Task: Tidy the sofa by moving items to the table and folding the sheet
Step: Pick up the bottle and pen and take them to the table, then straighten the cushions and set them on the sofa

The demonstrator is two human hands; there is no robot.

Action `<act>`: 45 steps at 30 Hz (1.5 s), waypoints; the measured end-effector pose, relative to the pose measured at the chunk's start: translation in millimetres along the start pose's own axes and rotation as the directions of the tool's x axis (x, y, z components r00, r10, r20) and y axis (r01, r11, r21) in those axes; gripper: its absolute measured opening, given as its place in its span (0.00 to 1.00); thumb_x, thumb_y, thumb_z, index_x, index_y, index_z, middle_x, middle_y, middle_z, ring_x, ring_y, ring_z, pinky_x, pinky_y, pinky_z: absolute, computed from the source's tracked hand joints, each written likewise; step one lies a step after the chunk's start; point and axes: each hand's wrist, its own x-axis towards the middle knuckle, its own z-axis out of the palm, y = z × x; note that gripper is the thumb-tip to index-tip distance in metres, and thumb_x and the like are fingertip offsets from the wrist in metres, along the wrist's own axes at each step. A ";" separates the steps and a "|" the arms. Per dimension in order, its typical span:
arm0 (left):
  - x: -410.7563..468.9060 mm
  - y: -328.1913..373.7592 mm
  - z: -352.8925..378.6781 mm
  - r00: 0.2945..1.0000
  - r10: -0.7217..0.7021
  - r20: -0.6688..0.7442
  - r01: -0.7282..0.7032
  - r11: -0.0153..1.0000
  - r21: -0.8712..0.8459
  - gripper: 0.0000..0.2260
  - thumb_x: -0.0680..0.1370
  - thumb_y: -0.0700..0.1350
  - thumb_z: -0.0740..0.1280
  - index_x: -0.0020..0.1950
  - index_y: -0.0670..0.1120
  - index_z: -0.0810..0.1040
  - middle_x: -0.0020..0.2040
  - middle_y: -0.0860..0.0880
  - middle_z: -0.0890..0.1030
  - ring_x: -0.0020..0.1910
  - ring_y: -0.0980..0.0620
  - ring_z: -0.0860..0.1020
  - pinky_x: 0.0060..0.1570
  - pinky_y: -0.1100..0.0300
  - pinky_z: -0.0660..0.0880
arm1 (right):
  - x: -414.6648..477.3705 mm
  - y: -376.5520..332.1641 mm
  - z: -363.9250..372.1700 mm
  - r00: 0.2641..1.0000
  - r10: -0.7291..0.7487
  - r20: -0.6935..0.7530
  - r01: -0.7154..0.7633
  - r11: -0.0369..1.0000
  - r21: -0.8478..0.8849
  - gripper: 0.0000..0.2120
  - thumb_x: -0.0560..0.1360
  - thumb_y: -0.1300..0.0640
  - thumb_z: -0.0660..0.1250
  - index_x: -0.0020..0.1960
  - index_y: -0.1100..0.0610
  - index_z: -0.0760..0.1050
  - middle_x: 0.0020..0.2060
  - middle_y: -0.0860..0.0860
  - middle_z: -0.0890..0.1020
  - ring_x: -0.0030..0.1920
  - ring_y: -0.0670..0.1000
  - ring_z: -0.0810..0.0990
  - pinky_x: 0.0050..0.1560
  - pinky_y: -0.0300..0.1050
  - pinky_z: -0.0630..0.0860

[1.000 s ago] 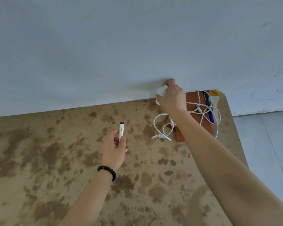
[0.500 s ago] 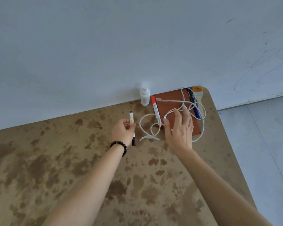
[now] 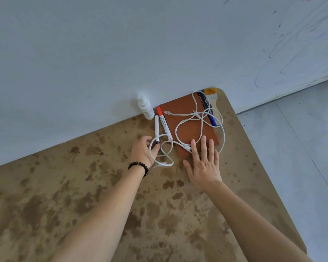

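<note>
1. Brown-blotched desk [image 3: 64,205] fills my view, butted against a pale wall [image 3: 102,53]. My landmark, the rust-brown notebook [image 3: 186,120], lies flat at its far right corner.
2. Left of the notebook, my left grip [image 3: 143,152], with a beaded bracelet [image 3: 138,166] on the wrist, pinches the dark near end of the white marker [image 3: 156,127]. The marker lies on the desk.
3. A small white spray bottle [image 3: 145,108] stands upright just left of the notebook's far corner, against the wall.
4. The red-capped marker [image 3: 164,125] lies between the white marker and the notebook's left edge.
5. A white cable [image 3: 176,129] loops loosely over the notebook and spills off both sides.
6. My right grip [image 3: 203,167] lies flat with straight fingers, its fingertips at the notebook's near edge, holding nothing.
7. A blue pen [image 3: 209,114] lies along the notebook's right edge.
</note>
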 end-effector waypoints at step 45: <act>-741.4 -216.7 -121.2 0.185 -0.661 -0.727 -0.003 0.739 -0.673 0.15 0.77 0.50 0.65 0.64 0.53 0.73 0.55 0.58 0.80 0.55 0.62 0.78 0.46 0.74 0.73 | -475.3 -254.6 -5.0 0.447 -0.892 -0.075 0.689 0.289 0.664 0.21 0.76 0.34 0.60 0.68 0.30 0.63 0.60 0.30 0.72 0.61 0.37 0.74 0.58 0.42 0.76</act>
